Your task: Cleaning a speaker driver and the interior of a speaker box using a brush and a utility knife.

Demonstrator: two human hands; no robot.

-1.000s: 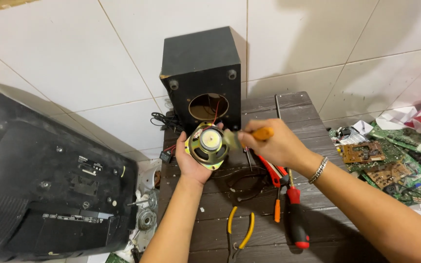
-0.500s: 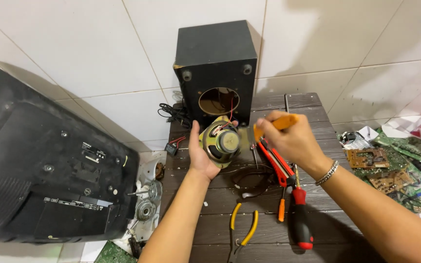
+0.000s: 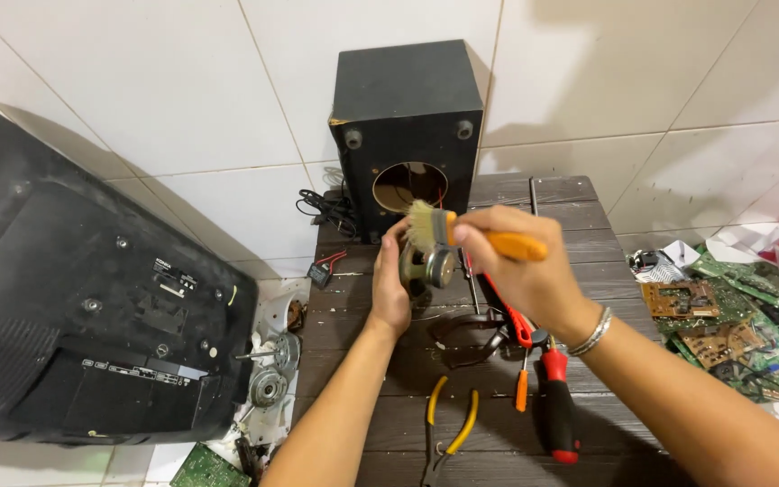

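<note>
Gripping speaker driver (image 3: 428, 267) in left hand (image 3: 391, 290), right hand (image 3: 516, 271) clasping orange-handled brush (image 3: 462, 231) (bristles near driver), black speaker box (image 3: 407, 108) behind

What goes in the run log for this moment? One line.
left hand: holds speaker driver | right hand: holds orange-handled brush on it | behind: black speaker box

One speaker box (image 3: 407, 117), one brush (image 3: 462, 233), two screwdrivers (image 3: 559, 406), one pliers (image 3: 448, 428)
</note>
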